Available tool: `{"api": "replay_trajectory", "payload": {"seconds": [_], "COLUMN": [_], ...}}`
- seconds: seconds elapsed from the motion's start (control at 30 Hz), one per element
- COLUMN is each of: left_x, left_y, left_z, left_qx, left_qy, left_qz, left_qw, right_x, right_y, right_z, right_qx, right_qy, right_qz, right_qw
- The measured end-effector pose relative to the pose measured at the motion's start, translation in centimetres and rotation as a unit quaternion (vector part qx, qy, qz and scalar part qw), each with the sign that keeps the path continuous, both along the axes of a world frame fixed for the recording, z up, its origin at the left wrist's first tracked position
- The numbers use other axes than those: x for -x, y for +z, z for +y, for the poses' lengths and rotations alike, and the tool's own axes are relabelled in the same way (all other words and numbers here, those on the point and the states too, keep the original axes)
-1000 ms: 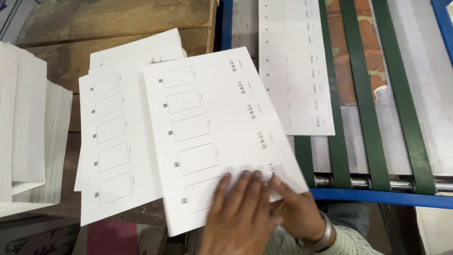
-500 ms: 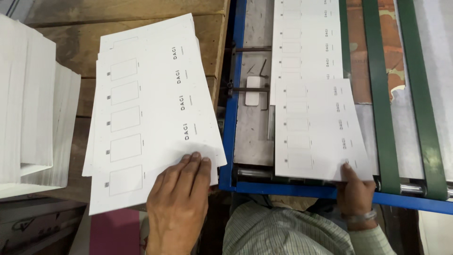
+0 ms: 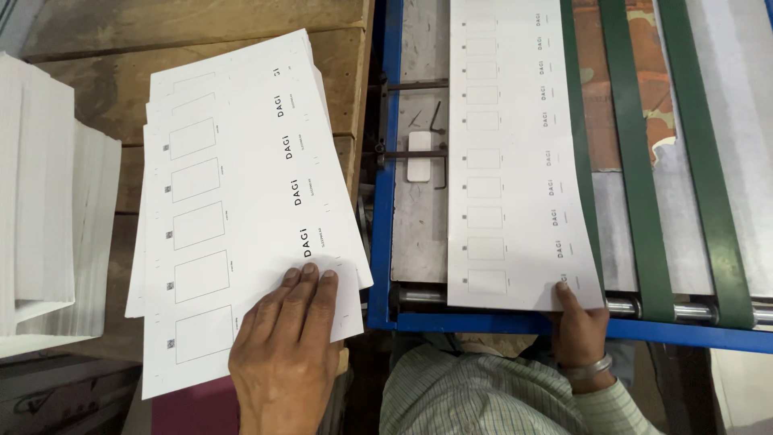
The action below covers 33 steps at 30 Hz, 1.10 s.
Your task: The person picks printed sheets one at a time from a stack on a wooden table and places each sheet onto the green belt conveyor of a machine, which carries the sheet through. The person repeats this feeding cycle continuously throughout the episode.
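Head-camera view looking down on a person at a sheet-fed machine. The left hand (image 3: 286,354) lies palm down, fingers together and extended, on the near right corner of a fanned pile of printed sheets (image 3: 241,201); its grip is flat and open, pressing rather than closing on anything. The sheets are white, each bearing a column of outlined rectangles on the left and a column of short dark lettering on the right, and they rest slightly askew on a worn wooden surface (image 3: 201,24). The right hand (image 3: 580,326) grips the near right corner of a single printed sheet (image 3: 515,153) of the same pattern; the thumb lies on top of the paper at the edge, and the other fingers are hidden beneath it, so the grip is closed on the sheet in a pinch. This sheet lies lengthwise on the grey metal bed of the machine, its right edge touching the nearest of the green belts (image 3: 636,161) that run away from the viewer. A blue frame rail (image 3: 385,161) separates the wooden surface from the machine bed, and a metal roller (image 3: 684,308) crosses under the belts at the near edge. A tall stack of blank white paper (image 3: 40,201) stands at the far left, well apart from the fanned pile. A metal bracelet (image 3: 586,370) circles the right wrist above a striped sleeve (image 3: 483,395).
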State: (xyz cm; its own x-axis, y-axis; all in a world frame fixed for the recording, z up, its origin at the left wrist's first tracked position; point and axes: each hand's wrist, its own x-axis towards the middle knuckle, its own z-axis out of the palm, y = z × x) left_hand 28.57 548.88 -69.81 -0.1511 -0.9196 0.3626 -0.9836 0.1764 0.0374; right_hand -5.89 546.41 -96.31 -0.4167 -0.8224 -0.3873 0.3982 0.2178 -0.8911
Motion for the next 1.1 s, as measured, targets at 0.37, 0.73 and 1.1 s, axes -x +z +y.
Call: {"api": "replay_trajectory", "payload": {"seconds": [0.37, 0.73, 1.1], "left_x": [-2.0, 6.2, -0.8], "left_y": [1.6, 1.9, 3.3], "left_z": [-0.1, 1.1, -1.2], "left_qx": [-0.037, -0.07, -0.001], "left_qy": [-0.039, -0.133, -0.027], "left_qz": [0.056, -0.029, -0.026], "left_qw": [0.997, 0.988, 0.999], "right_x": [-0.9, -8.5, -6.1], "right_y": [2.5, 14.0, 11.3], "right_z": [-1.0, 2.5, -3.2], "right_qx": [-0.075, 0.183, 0.113], "right_qy": [0.181, 0.4, 0.091], "right_qz": [-0.125, -0.312, -0.08], "right_qw": [0.973, 0.842, 0.986]}}
